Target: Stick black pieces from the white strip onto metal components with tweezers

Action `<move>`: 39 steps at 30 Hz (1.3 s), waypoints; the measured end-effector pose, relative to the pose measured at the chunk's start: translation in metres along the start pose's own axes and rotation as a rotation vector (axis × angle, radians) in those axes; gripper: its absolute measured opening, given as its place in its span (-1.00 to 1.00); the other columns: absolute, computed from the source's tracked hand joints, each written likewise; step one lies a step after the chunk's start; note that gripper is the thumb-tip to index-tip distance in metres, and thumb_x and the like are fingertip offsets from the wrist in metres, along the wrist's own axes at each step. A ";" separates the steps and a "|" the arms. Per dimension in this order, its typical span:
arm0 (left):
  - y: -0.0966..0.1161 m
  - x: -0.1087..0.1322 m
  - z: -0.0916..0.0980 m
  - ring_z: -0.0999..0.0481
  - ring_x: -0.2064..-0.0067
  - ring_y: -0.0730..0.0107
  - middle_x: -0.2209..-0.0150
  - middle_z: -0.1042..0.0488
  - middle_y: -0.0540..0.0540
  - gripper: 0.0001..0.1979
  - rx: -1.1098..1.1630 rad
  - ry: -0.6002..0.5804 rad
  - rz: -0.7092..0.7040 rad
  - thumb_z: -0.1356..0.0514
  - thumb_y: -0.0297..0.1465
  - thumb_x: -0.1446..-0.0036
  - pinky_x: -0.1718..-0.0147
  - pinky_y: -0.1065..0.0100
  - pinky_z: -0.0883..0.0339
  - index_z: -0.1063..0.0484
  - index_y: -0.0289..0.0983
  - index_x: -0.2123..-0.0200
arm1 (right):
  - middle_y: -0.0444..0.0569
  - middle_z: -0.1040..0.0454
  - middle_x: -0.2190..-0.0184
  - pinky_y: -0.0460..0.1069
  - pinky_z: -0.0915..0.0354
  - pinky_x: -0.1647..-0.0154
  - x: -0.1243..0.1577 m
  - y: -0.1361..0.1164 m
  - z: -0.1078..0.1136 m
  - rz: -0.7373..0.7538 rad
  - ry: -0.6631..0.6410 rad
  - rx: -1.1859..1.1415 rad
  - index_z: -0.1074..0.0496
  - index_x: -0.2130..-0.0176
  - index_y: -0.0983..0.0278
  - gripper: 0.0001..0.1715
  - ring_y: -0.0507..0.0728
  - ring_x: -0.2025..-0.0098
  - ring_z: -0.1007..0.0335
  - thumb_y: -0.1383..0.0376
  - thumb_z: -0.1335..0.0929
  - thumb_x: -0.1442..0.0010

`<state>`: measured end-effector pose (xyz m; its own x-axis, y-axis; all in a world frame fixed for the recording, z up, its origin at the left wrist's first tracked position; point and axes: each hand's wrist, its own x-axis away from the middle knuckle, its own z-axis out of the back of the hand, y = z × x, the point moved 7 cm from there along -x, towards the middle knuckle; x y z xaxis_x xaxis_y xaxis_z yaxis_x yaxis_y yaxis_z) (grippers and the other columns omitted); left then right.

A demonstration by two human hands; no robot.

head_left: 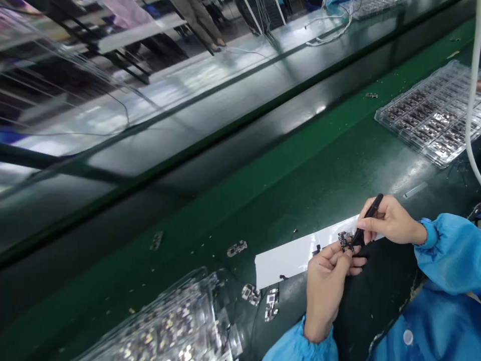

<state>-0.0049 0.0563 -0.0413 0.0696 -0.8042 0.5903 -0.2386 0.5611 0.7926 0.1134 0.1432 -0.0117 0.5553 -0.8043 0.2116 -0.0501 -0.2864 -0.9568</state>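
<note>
The left hand (326, 281) has its fingertips closed on a small circuit board (344, 239), held just above the white paper strip (289, 258). The right hand (391, 220) grips black tweezers (366, 220) pen-fashion, with the tip touching the board's edge; whether the tweezers hold any part is too small to tell. Judged step: fine work on the held board, mid-operation. The next move appears to call for a steady left hand and exact tip placement.

Loose boards (263, 296) lie near the strip's left end. All rests on a green bench mat (263, 200). A clear tray (432, 118) of parts sits well apart to the right, and another clear tray (169, 326) lies at lower left. A white cable (471, 100) hangs at right. Beyond the bench is a glossy floor with frames.
</note>
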 end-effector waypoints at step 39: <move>-0.002 -0.001 0.004 -0.52 0.45 0.41 0.34 -0.52 -0.17 -0.71 -0.041 0.013 -0.005 -0.25 -0.31 0.03 0.48 0.48 -0.36 -0.44 -0.40 0.28 | -0.14 -0.38 0.69 -0.16 -0.26 0.68 -0.002 0.001 -0.007 -0.001 -0.008 -0.078 -0.33 0.48 0.37 -0.64 0.01 0.66 -0.36 0.18 -0.49 0.10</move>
<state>-0.0088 0.0550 -0.0444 0.0836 -0.8048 0.5877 -0.1980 0.5645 0.8013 0.1069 0.1408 -0.0113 0.5620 -0.7998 0.2108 -0.1138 -0.3272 -0.9381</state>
